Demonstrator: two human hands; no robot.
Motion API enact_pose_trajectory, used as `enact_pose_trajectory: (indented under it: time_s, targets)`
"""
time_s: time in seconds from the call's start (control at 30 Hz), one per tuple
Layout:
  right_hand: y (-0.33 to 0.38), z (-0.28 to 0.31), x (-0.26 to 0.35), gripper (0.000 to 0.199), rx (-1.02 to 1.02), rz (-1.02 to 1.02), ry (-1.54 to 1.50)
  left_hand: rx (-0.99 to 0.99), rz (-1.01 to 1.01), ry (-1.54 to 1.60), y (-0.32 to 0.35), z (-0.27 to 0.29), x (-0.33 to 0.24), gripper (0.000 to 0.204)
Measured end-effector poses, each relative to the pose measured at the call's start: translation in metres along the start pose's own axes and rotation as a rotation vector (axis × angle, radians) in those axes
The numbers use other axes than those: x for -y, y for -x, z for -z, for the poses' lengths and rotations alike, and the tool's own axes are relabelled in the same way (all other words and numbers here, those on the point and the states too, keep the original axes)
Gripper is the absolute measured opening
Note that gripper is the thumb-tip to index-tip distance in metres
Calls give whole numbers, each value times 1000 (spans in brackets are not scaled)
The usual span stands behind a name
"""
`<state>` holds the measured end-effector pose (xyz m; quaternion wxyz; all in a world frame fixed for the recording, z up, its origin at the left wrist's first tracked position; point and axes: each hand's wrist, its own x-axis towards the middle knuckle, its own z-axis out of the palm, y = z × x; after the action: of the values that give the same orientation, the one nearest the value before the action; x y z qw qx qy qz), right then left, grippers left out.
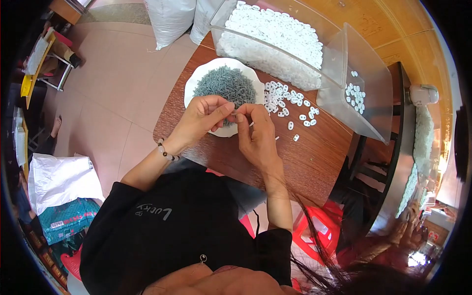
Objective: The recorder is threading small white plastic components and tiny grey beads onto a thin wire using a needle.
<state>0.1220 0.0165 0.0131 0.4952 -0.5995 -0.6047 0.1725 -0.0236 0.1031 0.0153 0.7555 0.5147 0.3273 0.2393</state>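
Observation:
My left hand (200, 118), with a beaded bracelet (168, 151) at the wrist, is closed in a pinch over the near side of a white scalloped bowl (191, 81). Its fingertips meet those of my right hand (258, 135), also pinched. Whatever lies between them is too small and covered to make out. A heap of thin grey-green rods, like small screws or pins (227, 82), fills the bowl. Right of it, small white oval pieces with two holes (281, 96) are scattered on the wooden table (305, 162). One such piece (296, 138) lies apart, near my right hand.
A clear bin (275, 55) heaped with white pieces stands at the table's far side. Beside it, another clear bin (366, 122) holds a few pieces. A red stool (319, 231) is below right. White sacks (169, 22) stand beyond; other people sit at both sides.

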Motion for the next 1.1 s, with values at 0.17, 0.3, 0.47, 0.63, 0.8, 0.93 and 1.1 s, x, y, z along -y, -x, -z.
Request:
enact_pose_trajectory:
  time_s: [0.17,0.3,0.47,0.63,0.8,0.93,1.1]
  targets:
    - [-4,9,6,6,75,11,58,151,49,-113,-3,10,-11,22]
    - [-6,9,5,7,66,50,70,174,74,-118,-4,9,-14,19]
    - [-8,6,2,10,20,94,159,155,114,51,-4,8,-10,15]
    - [-10,2,-1,15,-1,203,290,125,91,67,-6,10,-2,13]
    - [-9,3,-2,19,-24,239,358,116,176,133,-5,6,-8,13]
    - [-9,4,-4,20,-35,279,386,113,196,149,-4,5,-9,14]
    - [-8,4,-4,20,-43,297,394,121,214,153,-5,6,-10,12]
